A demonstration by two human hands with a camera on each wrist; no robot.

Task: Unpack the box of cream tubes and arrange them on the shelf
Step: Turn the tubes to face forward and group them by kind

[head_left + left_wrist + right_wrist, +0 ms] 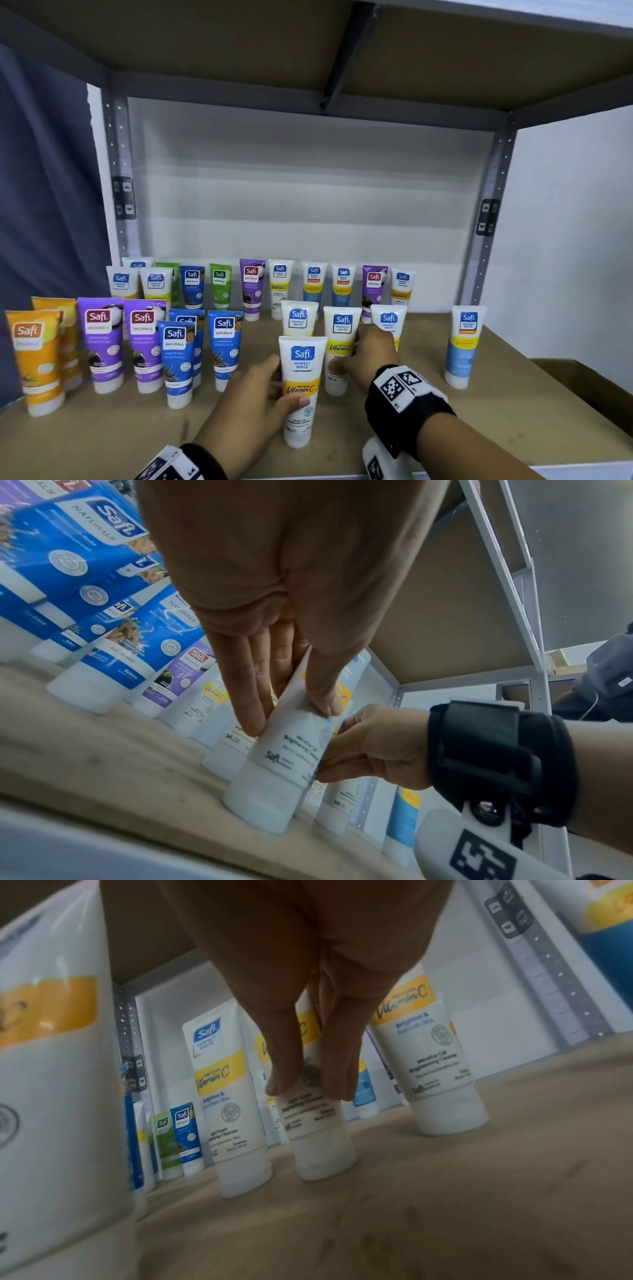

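Standing between both hands, front tube (301, 387) pinched by left hand (253, 401); right hand (366, 359) gripping neighbouring tube (339, 349).

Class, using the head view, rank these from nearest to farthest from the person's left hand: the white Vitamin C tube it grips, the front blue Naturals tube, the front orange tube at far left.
1. White Vitamin C tube, gripped by the left hand.
2. Front blue Naturals tube, to its left.
3. Front orange tube, far left.
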